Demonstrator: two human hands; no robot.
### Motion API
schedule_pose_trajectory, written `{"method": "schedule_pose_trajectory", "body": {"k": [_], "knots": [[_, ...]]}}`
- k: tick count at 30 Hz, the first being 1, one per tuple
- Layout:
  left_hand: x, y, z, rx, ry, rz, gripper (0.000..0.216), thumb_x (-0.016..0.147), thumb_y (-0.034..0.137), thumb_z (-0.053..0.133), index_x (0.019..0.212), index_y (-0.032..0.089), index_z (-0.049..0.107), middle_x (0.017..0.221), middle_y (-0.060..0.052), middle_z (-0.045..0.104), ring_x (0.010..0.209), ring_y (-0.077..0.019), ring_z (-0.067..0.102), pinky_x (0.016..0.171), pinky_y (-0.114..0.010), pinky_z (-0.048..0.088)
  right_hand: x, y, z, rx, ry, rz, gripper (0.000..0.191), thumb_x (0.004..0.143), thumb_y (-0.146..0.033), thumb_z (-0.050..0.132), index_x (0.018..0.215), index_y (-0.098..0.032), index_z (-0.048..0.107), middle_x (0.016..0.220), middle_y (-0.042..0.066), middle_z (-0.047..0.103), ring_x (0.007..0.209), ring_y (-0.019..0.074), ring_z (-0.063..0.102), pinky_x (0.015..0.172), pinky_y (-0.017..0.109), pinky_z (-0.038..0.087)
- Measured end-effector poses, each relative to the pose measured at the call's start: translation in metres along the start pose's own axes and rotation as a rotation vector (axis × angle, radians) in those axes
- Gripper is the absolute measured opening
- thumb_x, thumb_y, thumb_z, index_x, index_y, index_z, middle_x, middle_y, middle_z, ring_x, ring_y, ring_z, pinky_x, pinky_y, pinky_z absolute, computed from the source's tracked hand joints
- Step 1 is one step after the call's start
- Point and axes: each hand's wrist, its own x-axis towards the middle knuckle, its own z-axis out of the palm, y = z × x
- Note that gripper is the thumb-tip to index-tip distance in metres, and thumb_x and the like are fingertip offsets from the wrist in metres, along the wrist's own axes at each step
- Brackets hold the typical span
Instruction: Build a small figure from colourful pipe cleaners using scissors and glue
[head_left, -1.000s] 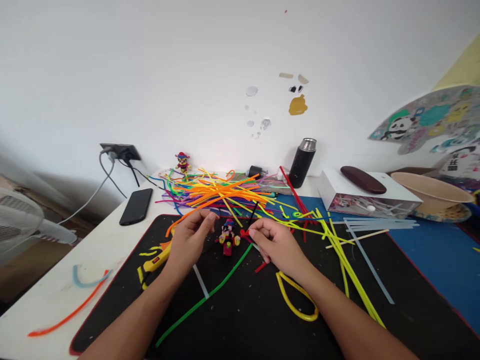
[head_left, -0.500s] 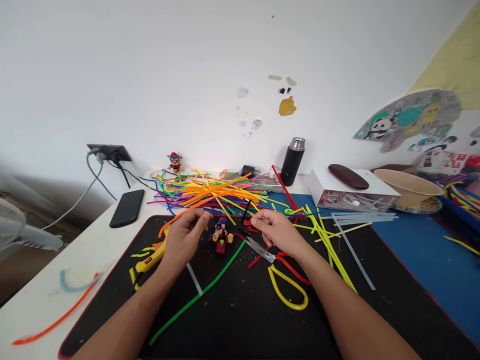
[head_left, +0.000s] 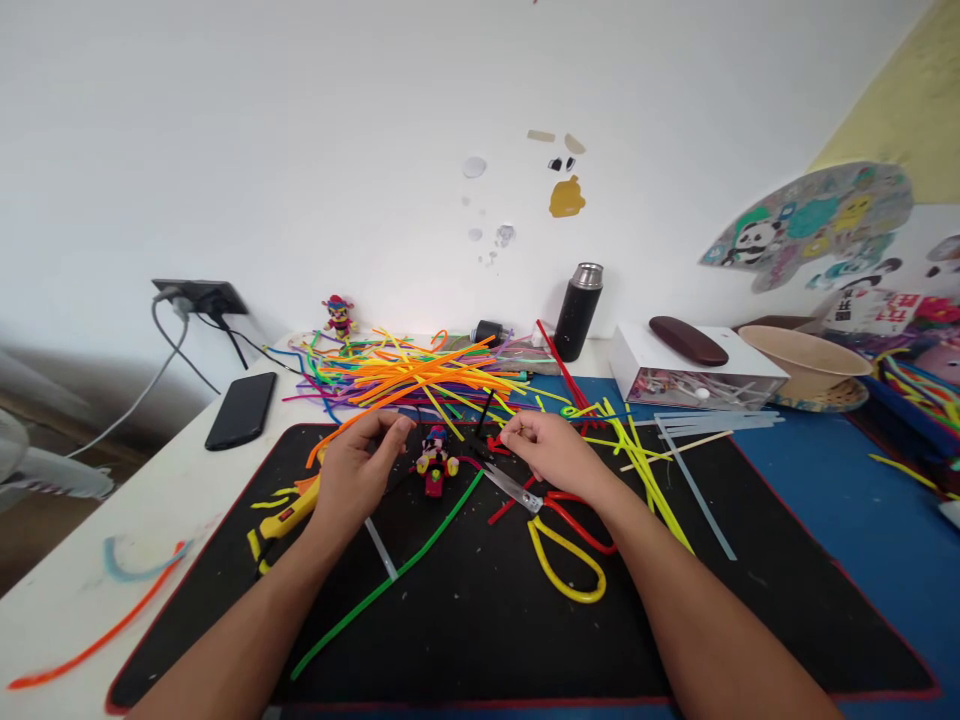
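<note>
My left hand (head_left: 364,465) is pinched closed above the mat, left of a small figure (head_left: 435,462) of dark red, yellow and blue pipe cleaner. Something thin and dark shows by its fingertips, too small to name. On the other side of the figure, my right hand (head_left: 551,450) has its thumb and fingers pressed together; whatever they hold is hidden. Beside it lie short red pieces (head_left: 495,445) and a black strip (head_left: 485,412). Scissors (head_left: 517,488) with one red and one yellow handle lie below the right hand. A green pipe cleaner (head_left: 390,578) stretches across the black mat (head_left: 480,640).
Many coloured pipe cleaners (head_left: 412,370) are heaped along the wall. A yellow glue gun (head_left: 289,515) rests beside my left wrist. Further out are a phone (head_left: 241,410), a black flask (head_left: 579,315), a white box (head_left: 626,370) and a second figure (head_left: 339,315).
The camera view has shifted a little, so the table's things appear slightly further left and mostly higher. Both hands keep nearly the same pinched pose on either side of the figure.
</note>
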Motion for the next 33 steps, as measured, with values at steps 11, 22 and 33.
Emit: {"method": "schedule_pose_trajectory", "body": {"k": [11,22,33], "knots": [[-0.003,0.002,0.0,0.017,0.02,0.024,0.028,0.094,0.045,0.062,0.081,0.021,0.069,0.07,0.001,0.063,0.066,-0.0162,0.056,0.068,-0.028,0.045,-0.003,-0.001,-0.008,-0.564,-0.081,-0.045,0.02,0.089,-0.015,0.061,0.075,-0.02,0.074,0.083,0.007,0.077,0.072,0.0199,0.063,0.062,0.03,0.034],[-0.004,-0.003,0.001,0.051,0.065,0.07,0.027,0.094,0.043,0.063,0.083,0.02,0.072,0.067,0.002,0.064,0.064,-0.0152,0.058,0.064,-0.026,0.047,-0.004,-0.005,-0.01,-0.719,-0.038,0.001,0.031,0.099,-0.03,0.059,0.074,-0.019,0.074,0.081,0.009,0.076,0.072,0.0224,0.066,0.058,0.03,0.028],[-0.005,-0.001,0.002,0.08,0.042,0.14,0.025,0.097,0.04,0.063,0.084,0.02,0.072,0.067,0.003,0.065,0.059,-0.0131,0.059,0.061,-0.025,0.046,-0.003,-0.01,0.002,-0.695,0.032,0.0,0.018,0.101,-0.026,0.06,0.102,-0.023,0.078,0.093,0.004,0.081,0.085,0.0228,0.072,0.064,0.03,0.036]]}}
